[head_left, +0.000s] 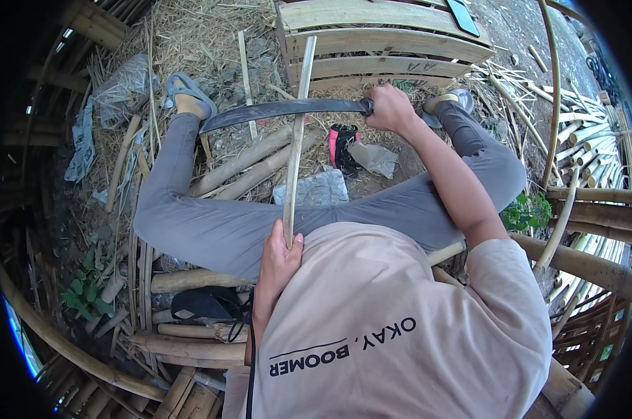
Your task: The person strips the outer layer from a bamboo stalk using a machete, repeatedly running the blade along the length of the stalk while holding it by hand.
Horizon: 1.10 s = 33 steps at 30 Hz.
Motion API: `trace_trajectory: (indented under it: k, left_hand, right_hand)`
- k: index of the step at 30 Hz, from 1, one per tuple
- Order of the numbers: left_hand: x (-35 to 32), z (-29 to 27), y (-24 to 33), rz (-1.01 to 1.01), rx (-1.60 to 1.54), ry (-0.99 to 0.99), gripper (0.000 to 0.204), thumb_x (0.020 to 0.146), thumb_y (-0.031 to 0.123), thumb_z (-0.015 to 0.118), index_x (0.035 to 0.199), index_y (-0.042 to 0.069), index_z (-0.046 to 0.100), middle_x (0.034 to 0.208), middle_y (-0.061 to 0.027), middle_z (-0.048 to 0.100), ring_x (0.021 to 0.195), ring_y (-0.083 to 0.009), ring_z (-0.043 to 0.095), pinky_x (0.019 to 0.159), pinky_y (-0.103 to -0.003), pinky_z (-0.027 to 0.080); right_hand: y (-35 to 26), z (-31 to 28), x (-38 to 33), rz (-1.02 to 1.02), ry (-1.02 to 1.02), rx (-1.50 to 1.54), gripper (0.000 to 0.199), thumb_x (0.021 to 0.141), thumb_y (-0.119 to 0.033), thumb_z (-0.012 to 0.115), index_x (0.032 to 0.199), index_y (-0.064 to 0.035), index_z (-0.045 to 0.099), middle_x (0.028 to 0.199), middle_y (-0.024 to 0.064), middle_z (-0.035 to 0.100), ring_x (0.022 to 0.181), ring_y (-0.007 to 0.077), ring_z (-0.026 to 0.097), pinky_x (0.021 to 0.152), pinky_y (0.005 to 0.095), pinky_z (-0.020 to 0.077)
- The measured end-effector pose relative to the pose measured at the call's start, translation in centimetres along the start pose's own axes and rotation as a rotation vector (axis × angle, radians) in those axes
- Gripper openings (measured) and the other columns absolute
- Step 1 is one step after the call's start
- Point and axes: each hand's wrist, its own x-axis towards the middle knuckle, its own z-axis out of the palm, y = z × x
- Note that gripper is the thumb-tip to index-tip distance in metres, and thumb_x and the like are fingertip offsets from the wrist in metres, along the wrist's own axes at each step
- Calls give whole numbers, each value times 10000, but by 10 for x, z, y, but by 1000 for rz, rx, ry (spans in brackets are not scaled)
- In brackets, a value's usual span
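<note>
My left hand (281, 260) is closed around the near end of a long, narrow bamboo strip (298, 150), close against my belly. The strip points away from me, its far end in front of a wooden crate. In my right hand (391, 110), held out in front, is the dark handle of a machete (281, 109). Its long, dark, curved blade reaches left across the strip, toward my left foot. Blade and strip cross in the upper part of the strip; whether they touch I cannot tell.
A slatted wooden crate (386, 45) with a phone (462, 17) on top stands ahead. Bamboo poles (249, 164), a red-and-black item (344, 148) and plastic sheeting (312, 188) lie between my legs. Cut bamboo pieces (588, 140) are heaped at the right; a black bag (207, 304) sits at the left.
</note>
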Motion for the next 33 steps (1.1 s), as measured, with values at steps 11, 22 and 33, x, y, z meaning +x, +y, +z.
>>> trace_trajectory:
  k: [11,22,33]
  left_hand:
    - [5,0,5,46,-6,38,188,923,98,592,891,-7,439,638,-202,503,558,-344,499,565,-427,410]
    - [-8,-2,0,24,-43,-49,223,915,115,613,887,0,424,617,-180,473,532,-296,455,547,-406,399]
    - [-14,-2,-5,48,-38,-51,233,912,120,621,892,0,422,614,-183,461,528,-288,417,538,-401,391]
  right_hand:
    - [39,-24,4,172,178,88,226,667,-177,636,809,-29,730,769,268,670,800,424,674,806,494,551]
    - [-6,-21,-5,-9,47,36,283,578,-170,697,837,-63,739,774,204,688,812,382,685,793,458,558]
    - [58,-24,11,205,226,-29,278,645,-227,707,847,-36,723,839,220,700,846,395,683,821,474,550]
